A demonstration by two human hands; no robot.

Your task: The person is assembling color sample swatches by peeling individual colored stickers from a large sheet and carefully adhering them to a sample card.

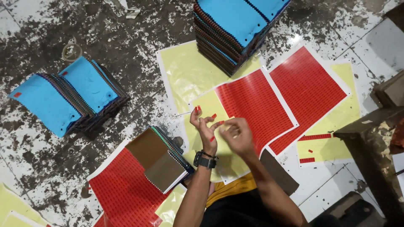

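My left hand (204, 126) is raised palm-up over a sticker sheet, with small red stickers (213, 116) stuck to several fingertips. A black watch (205, 161) sits on its wrist. My right hand (237, 133) pinches one small red sticker at the left hand's fingers. Under both hands lies a sheet of red stickers on yellow backing (252, 105), partly peeled on its left side. A fabric swatch book with a brown cover (162, 159) lies to the left of my left arm.
A tall stack of blue-topped swatch books (235, 25) stands at the top. Two more blue stacks (67, 94) lie at the left. Other red sticker sheets (307, 90) (122, 189) and empty yellow backings (185, 71) cover the stained floor. A dark wooden bench (374, 138) stands at the right.
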